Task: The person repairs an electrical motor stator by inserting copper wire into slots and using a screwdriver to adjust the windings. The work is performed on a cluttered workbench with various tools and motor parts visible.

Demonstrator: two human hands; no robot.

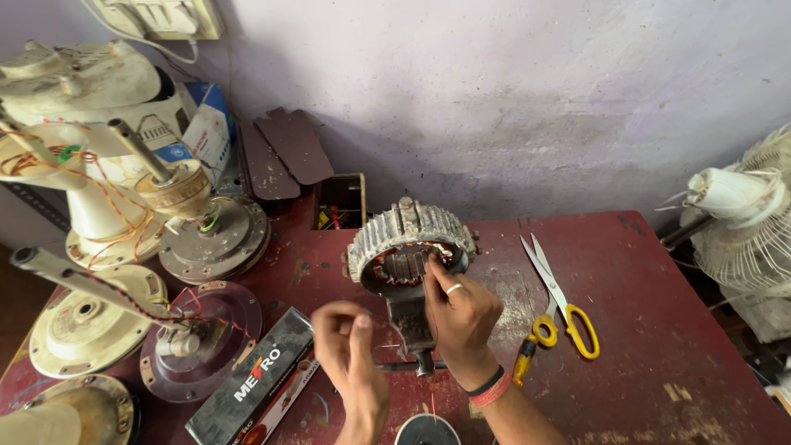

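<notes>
My right hand (pixel 461 317) is the nearer one to the work: its fingers (pixel 437 276) reach up and forward into the bore of the stator (pixel 409 247), fingertips touching the inner rim where the copper windings show. The hand is curled loosely, not closed around anything I can make out; there is a ring on one finger and bands at the wrist. My left hand (pixel 353 350) sits lower and to the left of it, apart from the stator, blurred by motion. Thumb and fingers look pinched together, possibly on a thin wire, but I cannot tell whether it grips anything.

The stator stands on edge, just ahead of both hands, clamped in a small vise (pixel 412 325) near the middle of the tabletop (pixel 659 330). Its ring axis points roughly toward me, so the opening faces my hands and the ribbed outer band runs left to right.

Right of the right hand lie scissors (pixel 560 305) with yellow handles, blades pointing away from me, and just beside them a yellow-handled tool (pixel 522 363). Left of the left hand is a dark long box (pixel 255 379). Further left, well apart, are fan motor parts (pixel 210 235), and at the far right a fan cage (pixel 754 239).
</notes>
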